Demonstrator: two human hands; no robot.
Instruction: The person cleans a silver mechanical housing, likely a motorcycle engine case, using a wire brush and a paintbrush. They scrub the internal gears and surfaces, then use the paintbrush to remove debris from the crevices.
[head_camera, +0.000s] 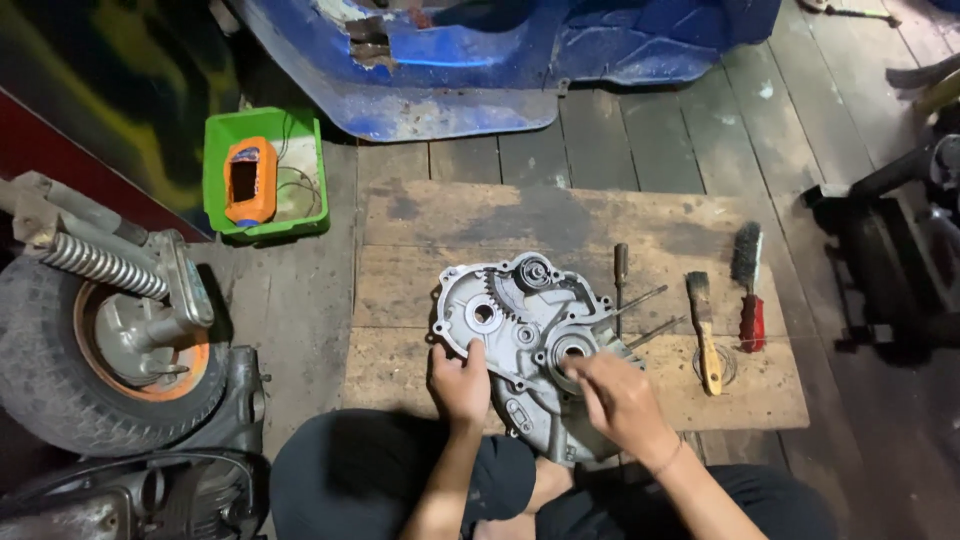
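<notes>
Dark-trousered knees (400, 480) sit closest, just behind both wrists; ahead of them the left hand (460, 385) curls over the near-left edge of a grey cast engine case (525, 345), thumb on top, fingers gripping the rim; the right hand (620, 400) pinches narrowly at a round bearing bore (570, 350), whether on something I cannot tell; the case lies flat on a wooden board (560, 225), long axis running from beyond the left fingertips back toward the right wrist; it looks heavy, rigid, greasy; best held by its rim.
</notes>
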